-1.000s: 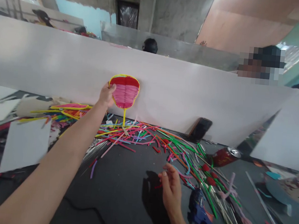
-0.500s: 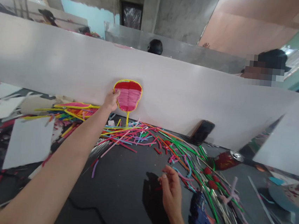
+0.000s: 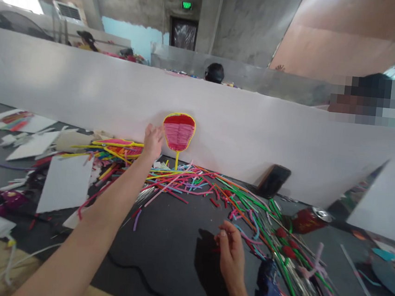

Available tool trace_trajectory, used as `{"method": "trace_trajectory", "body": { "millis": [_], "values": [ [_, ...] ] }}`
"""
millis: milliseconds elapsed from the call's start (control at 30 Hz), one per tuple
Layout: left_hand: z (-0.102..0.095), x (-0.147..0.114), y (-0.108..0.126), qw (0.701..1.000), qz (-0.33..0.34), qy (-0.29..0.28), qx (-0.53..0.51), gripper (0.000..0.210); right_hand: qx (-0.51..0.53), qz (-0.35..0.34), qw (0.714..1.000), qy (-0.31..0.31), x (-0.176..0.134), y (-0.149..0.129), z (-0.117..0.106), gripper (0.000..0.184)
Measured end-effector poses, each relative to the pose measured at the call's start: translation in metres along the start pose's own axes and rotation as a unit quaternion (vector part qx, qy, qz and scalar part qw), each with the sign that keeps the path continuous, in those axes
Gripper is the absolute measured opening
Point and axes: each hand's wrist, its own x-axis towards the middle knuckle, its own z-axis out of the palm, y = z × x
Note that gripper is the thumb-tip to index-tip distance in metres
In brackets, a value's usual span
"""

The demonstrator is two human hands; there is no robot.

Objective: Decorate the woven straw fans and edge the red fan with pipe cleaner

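Observation:
A fan-shaped piece [image 3: 178, 134] stands upright against the white partition. It is pink and red with a yellow rim, on a yellow stem among loose pipe cleaners [image 3: 194, 185]. Just left of its rim is my left hand [image 3: 153, 140], fingers apart and nothing visible in them; whether a fingertip still touches the rim is hard to see. My right hand [image 3: 232, 251] hovers low over the dark table, its fingers curled in toward the thumb. A small red bit shows by those fingertips, but I cannot tell if it is held. Right of that hand lies a blue glue gun [image 3: 271, 285].
A phone [image 3: 274, 181] leans on the white partition [image 3: 241, 129]. Nearby are a red can [image 3: 311, 220] and green pipe cleaners. On the left lie white boards [image 3: 64, 184], more pipe-cleaner pieces and a purple glue gun [image 3: 13, 199]. People sit beyond the partition.
My left hand has let go of the fan-shaped piece and drawn slightly left of it. The piece stays standing at the partition. My right hand keeps its curled pose. The view has shifted a little.

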Motion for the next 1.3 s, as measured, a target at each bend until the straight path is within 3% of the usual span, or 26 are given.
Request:
{"method": "trace_trajectory", "body": {
  "millis": [100,167,300,367,433,533,600,700,800,933,1133,1300],
  "values": [
    [0.004,-0.045,0.005,0.999,-0.007,-0.041,-0.019,0.062,0.001,-0.010,1.000,-0.002,-0.001,-0.001,0.001,0.039],
    [0.008,-0.077,0.007,0.992,0.002,-0.121,-0.029,0.071,0.005,-0.017,1.000,-0.003,-0.002,-0.005,0.001,0.038],
    [0.011,-0.139,0.014,0.968,0.075,-0.224,0.082,0.075,0.035,-0.017,0.999,0.002,-0.004,-0.020,-0.001,0.036],
    [0.008,-0.169,0.019,0.926,0.144,-0.296,0.184,0.077,0.074,-0.010,0.997,-0.006,-0.005,-0.033,-0.004,0.034],
    [0.004,-0.195,0.025,0.866,0.212,-0.359,0.276,0.079,0.115,-0.011,0.993,-0.031,-0.007,-0.048,-0.006,0.033],
    [-0.003,-0.229,0.029,0.796,0.274,-0.395,0.369,0.076,0.145,-0.004,0.984,-0.102,-0.010,-0.072,-0.007,0.035],
    [-0.007,-0.246,0.030,0.761,0.289,-0.407,0.415,0.063,0.153,0.009,0.976,-0.153,-0.013,-0.084,-0.006,0.038],
    [-0.011,-0.264,0.028,0.729,0.285,-0.425,0.454,0.045,0.169,0.027,0.963,-0.207,-0.017,-0.093,-0.005,0.040],
    [-0.016,-0.275,0.023,0.721,0.262,-0.441,0.467,0.046,0.181,0.052,0.956,-0.227,-0.021,-0.090,-0.004,0.034],
    [-0.024,-0.282,0.012,0.725,0.240,-0.450,0.464,0.062,0.190,0.082,0.954,-0.218,-0.023,-0.079,-0.003,0.030],
    [-0.033,-0.286,-0.001,0.714,0.247,-0.450,0.475,0.063,0.193,0.126,0.956,-0.185,-0.027,-0.071,0.003,0.029],
    [-0.039,-0.290,-0.010,0.714,0.244,-0.449,0.478,0.080,0.190,0.138,0.960,-0.155,-0.027,-0.065,0.008,0.028]
  ]
}}
